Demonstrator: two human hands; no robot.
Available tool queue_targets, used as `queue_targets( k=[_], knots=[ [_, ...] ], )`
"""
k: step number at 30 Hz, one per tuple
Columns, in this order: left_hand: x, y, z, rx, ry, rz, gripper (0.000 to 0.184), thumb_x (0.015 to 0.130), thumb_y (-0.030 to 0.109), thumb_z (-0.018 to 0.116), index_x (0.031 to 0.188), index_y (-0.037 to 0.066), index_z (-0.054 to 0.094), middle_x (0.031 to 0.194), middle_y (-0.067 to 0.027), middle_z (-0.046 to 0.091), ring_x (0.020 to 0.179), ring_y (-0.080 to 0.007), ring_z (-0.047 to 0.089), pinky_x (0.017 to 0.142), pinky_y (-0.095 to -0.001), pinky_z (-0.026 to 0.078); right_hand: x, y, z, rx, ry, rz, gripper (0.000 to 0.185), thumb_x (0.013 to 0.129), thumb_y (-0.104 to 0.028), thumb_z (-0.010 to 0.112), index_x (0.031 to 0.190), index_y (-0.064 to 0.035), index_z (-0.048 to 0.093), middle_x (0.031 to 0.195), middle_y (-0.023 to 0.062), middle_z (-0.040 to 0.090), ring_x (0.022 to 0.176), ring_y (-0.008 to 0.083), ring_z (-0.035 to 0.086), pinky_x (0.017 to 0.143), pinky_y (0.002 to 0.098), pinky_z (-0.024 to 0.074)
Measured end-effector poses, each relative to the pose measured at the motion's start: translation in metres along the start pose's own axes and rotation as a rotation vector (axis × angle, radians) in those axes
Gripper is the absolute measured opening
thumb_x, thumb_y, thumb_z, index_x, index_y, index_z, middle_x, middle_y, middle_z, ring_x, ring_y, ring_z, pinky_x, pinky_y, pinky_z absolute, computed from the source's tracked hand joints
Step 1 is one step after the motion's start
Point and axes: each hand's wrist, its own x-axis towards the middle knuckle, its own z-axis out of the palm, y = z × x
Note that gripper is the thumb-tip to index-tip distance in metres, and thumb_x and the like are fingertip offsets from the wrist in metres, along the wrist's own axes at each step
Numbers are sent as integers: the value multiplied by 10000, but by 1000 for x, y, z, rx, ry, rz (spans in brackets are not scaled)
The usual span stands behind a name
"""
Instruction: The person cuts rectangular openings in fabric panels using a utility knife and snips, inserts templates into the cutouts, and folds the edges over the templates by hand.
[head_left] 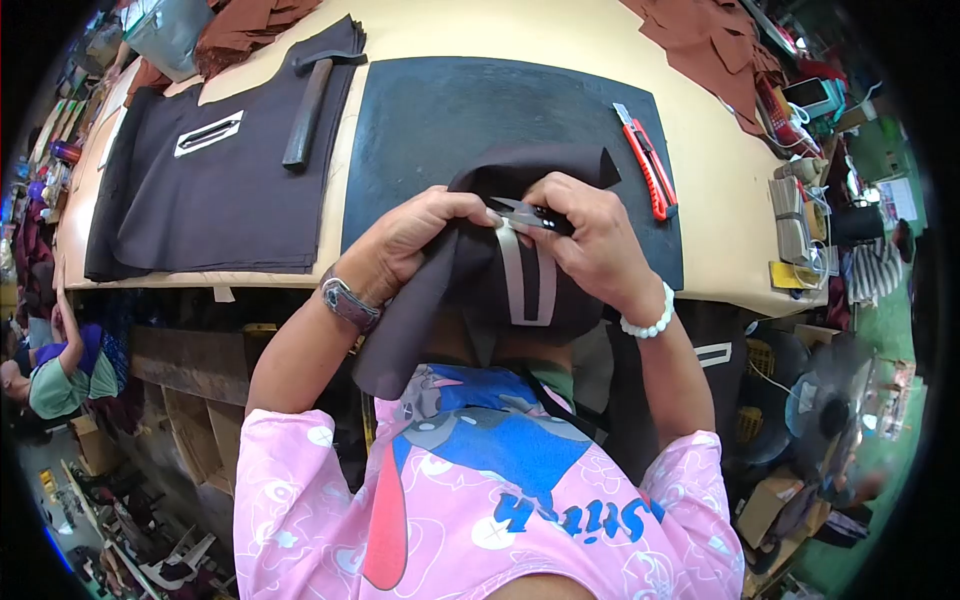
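Near the front edge of the table, a dark fabric piece (400,345) with a pale rectangular strip (530,318) on it is held up over my lap. My left hand (415,235) pinches the cloth at the upper end of the strip. In my right hand (590,235) are small thread snips (530,215), with dark handles and metal blades pointing left. The blade tips lie close to my left fingertips, at the strip's end. Whether they touch the cloth cannot be made out.
A black cutting mat (480,110) lies beyond my hands, with a red utility knife (648,160) on it. To the left, a hammer (308,115) rests on stacked dark fabric (250,220). Brown cloth pieces (710,50) lie at back right. Another person (75,360) is at far left.
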Motion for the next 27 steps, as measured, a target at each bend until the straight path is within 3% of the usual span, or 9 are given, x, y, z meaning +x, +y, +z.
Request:
queue_targets(
  k=[7, 10, 11, 14, 15, 20, 24, 25, 27],
  knots=[
    [3, -6, -10, 27, -16, -1, 213, 743, 18, 593, 910, -112, 573, 787, -127, 632, 647, -172, 647, 621, -264, 563, 10, 6, 16, 461, -107, 387, 117, 835, -106, 611, 820, 11, 610, 617, 134, 587, 479, 148, 546, 491, 285, 416],
    [-5, -6, 11, 196, 159, 40, 290, 734, 32, 620, 970, -122, 548, 787, -122, 631, 685, -185, 653, 660, -280, 564, 9, 12, 22, 295, 27, 400, 146, 849, -130, 602, 825, 14, 610, 611, 144, 567, 514, 127, 556, 500, 290, 417],
    [-2, -5, 9, 243, 164, 36, 361, 732, 48, 638, 1069, -63, 571, 886, -153, 671, 725, -168, 664, 665, -246, 551, 9, 19, 23, 195, 206, 216, 173, 867, -154, 590, 836, 16, 605, 616, 158, 542, 526, 105, 516, 502, 289, 402],
    [-9, 5, 18, 192, 8, 135, 368, 730, 33, 632, 1059, -107, 544, 896, -167, 663, 763, -196, 667, 703, -280, 559, -4, 17, -4, 331, 303, 488, 218, 868, -192, 615, 838, 23, 604, 631, 65, 562, 565, 99, 436, 509, 305, 383],
    [-10, 10, 18, 178, 6, 146, 353, 732, 28, 628, 1053, -101, 554, 911, -173, 665, 766, -196, 668, 704, -273, 558, -14, 15, -15, 331, 238, 622, 240, 847, -201, 647, 883, 34, 609, 725, 23, 591, 646, 96, 490, 587, 287, 423],
    [-13, 31, 3, 66, 120, 247, 275, 755, 17, 639, 1005, -85, 590, 880, -152, 671, 730, -191, 666, 662, -273, 563, -76, 4, -12, 597, 17, 763, 285, 792, -116, 691, 995, 60, 595, 878, 28, 614, 816, 93, 550, 788, 247, 434],
    [-30, 33, -20, 533, 409, 499, 365, 755, 39, 675, 1084, -79, 571, 882, -118, 669, 727, -184, 656, 689, -279, 537, -84, 7, -27, 347, 114, 759, 155, 808, -57, 644, 922, 40, 607, 765, 7, 599, 693, 66, 507, 638, 228, 426],
    [-33, 36, -36, 812, 505, 487, 569, 728, 95, 716, 1217, -73, 479, 1031, -179, 634, 897, -258, 638, 814, -320, 503, -80, 8, -31, 230, 153, 695, 108, 819, -44, 615, 892, 35, 604, 679, 13, 570, 630, 51, 462, 555, 240, 393],
    [-42, 32, -38, 1416, 861, 820, 710, 685, 130, 746, 1281, -62, 410, 1161, -218, 555, 1064, -315, 545, 929, -345, 427, -67, 6, -34, 66, 143, 560, 98, 817, -49, 610, 880, 25, 597, 649, 106, 559, 585, 100, 474, 535, 276, 389]
  ],
)
